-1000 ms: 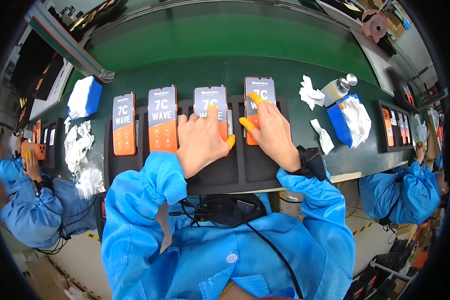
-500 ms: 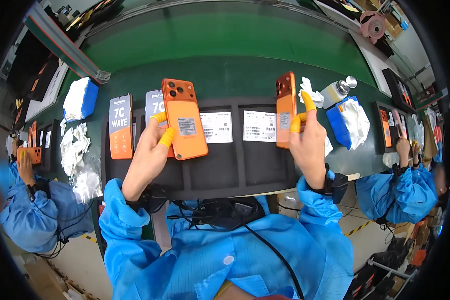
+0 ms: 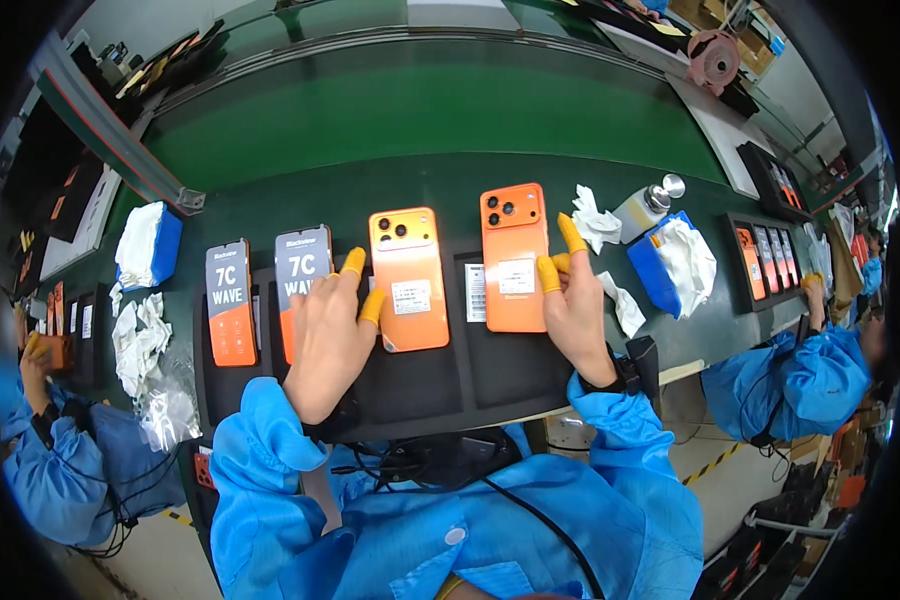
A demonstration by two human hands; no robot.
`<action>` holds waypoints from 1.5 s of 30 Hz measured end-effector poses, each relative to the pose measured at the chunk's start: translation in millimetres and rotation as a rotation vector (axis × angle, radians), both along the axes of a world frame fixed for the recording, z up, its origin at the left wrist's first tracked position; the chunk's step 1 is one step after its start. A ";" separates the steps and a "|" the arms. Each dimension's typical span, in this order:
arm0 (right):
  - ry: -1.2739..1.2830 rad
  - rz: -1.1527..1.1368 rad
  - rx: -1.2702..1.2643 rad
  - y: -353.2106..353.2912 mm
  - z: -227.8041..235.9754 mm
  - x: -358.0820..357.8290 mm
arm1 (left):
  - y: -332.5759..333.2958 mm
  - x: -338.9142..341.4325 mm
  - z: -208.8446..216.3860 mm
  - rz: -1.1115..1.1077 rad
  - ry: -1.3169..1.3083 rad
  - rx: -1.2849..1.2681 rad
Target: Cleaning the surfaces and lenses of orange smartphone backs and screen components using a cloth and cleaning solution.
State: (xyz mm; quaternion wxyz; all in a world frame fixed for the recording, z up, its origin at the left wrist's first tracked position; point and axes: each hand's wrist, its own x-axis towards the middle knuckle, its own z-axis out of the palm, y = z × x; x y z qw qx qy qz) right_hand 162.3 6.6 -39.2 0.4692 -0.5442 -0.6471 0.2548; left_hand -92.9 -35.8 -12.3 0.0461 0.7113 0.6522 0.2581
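My left hand (image 3: pixel 328 345) is at the left edge of an orange smartphone (image 3: pixel 415 320), back side up, with a camera block and a white label. Its thumb meets the phone's edge; the index finger points away from it. My right hand (image 3: pixel 577 315) pinches the right edge of a second orange smartphone (image 3: pixel 517 310), also back side up, its index finger raised. Yellow finger cots cover fingertips on both hands. Both phones are over a black compartment tray (image 3: pixel 410 390), hiding most of the white label cards (image 3: pixel 475 292) beneath.
Two smartphones with grey-and-orange front films (image 3: pixel 232 300) lie in the tray's left part. Blue boxes of white wipes (image 3: pixel 175 240) stand on both sides. Crumpled wipes (image 3: pixel 140 340), a pump bottle (image 3: pixel 642 212) and a plastic bag (image 3: pixel 170 415) are nearby. Co-workers sit on either side.
Both phones have moved inward and tilted; the right one now turns its back fully toward me. My hands have followed. The view has shifted, showing the tray lower.
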 end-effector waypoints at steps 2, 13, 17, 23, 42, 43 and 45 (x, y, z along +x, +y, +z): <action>-0.128 0.005 0.032 7.4 -8.7 -10.4 | -5.0 -14.9 10.7 0.063 -0.041 -0.003; -0.729 0.013 0.331 21.9 -2.1 -13.6 | -100.5 -173.4 -47.4 0.576 0.102 0.043; -0.690 0.486 0.054 20.0 5.3 -45.7 | -105.1 -146.5 -33.3 0.447 -0.248 -0.014; -0.405 0.903 0.312 -5.3 3.7 -141.5 | -109.1 -114.2 -13.8 0.408 0.285 0.035; -0.576 0.815 0.443 -1.2 -10.0 -152.6 | -22.5 -89.1 -15.8 0.147 0.080 -0.106; -0.558 0.793 0.464 -0.6 -8.3 -150.5 | -23.3 -84.7 -14.4 0.189 0.104 -0.113; -0.511 0.744 0.454 -1.9 0.6 -147.1 | -26.3 -79.6 -10.2 0.230 0.128 -0.122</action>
